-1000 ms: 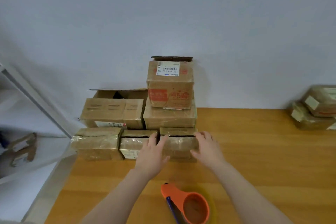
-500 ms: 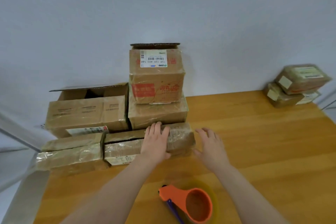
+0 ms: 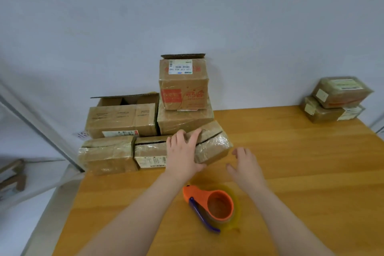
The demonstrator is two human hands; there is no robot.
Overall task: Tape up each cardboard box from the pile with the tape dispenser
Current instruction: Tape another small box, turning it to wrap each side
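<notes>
Bench is carrying everything. All places here are taken from the tape dispenser, which is lying on its side near the front edge, untouched, between the two forearms.

Pile of cardboard boxes is sitting beyond the dispenser and to its left, against the wall. Two taped boxes are stacked far beyond it to the right.

Front box is sitting askew directly beyond the dispenser, its top seam gaping dark. Left hand is gripping the near left corner, fingers over the top and thumb at the front face. Right hand is hovering beyond-right of the dispenser with fingers spread, touching nothing, just off the box's end.

Judging the step: the box is being drawn clear for taping. The right hand should be taking the free end so the box is sliding level rather than pivoting. Going slowly matters, since the stack behind looks very close. Best landing is seam-up just beyond the dispenser, with the flaps pressed flat.

Writing: the white label on the top box, farthest beyond the dispenser, is showing a barcode and roughly "159 A03 160". The red print below it is too blurred to read, and so are the lower labels.
</notes>
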